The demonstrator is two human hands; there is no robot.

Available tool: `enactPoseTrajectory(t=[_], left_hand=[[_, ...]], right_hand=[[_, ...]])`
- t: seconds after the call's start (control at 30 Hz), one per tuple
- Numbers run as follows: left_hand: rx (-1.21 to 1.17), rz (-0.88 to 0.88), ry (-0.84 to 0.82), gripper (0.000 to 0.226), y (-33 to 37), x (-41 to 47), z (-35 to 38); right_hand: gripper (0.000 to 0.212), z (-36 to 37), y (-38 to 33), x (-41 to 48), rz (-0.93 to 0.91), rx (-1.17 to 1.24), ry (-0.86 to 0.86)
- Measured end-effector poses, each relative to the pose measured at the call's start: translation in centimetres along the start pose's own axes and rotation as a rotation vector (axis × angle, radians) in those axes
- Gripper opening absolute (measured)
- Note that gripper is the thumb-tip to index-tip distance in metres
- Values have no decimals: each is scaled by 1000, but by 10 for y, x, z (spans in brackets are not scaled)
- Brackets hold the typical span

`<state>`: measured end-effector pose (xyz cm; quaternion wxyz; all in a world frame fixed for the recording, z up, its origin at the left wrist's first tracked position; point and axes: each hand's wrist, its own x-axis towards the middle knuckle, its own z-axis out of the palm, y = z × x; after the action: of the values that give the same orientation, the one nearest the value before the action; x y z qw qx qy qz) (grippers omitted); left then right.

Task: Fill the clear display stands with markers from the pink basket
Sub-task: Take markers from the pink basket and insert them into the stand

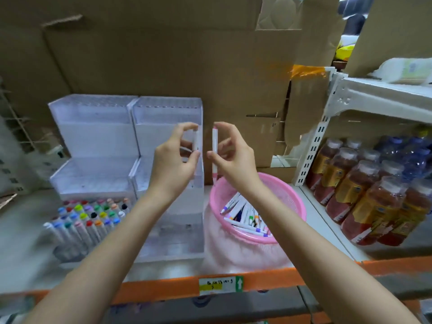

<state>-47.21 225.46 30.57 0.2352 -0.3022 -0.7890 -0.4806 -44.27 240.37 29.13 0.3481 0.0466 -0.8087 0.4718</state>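
- left hand (177,160) grip: thumb and fingers pinching a white marker (197,141), held upright in front of the right stand (168,108)
- right hand (233,157) grip: pinching a second marker (214,148) upright, pink end down, above the back rim of the pink basket (287,202)
- the two markers are near each other but apart, both in the air, neither in a slot yet
- left stand (93,136): front tier holds rows of colour-capped markers (93,213); its upper tiers look bare
- right stand: nothing visible in the upper tiers; lower front is blurred and partly behind the left forearm, can't tell
- basket sits on the shelf (163,285) just right of the right stand, with a pile of loose markers (245,216) inside
- judgement: early stage, about one tier filled, most slots left, plenty of stock in the basket
- off-task: bottles (362,195) on the rack at right, cardboard (163,54) behind the stands
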Motion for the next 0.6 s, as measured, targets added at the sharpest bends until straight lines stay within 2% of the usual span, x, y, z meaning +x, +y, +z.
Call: enactPoseTrajectory(t=[0.13,0.37,0.6], left_hand=[[20,-56,89,44,-16,7,-48],[83,-100,228,41,-61,20,-120],[66,-81,248,43,-107,39,-164]], right_hand=[[54,44,-24,21,-13,108,-75],[53,129,-58,48,-110,173,-90],[53,210,-79,64,-211,154,-63]])
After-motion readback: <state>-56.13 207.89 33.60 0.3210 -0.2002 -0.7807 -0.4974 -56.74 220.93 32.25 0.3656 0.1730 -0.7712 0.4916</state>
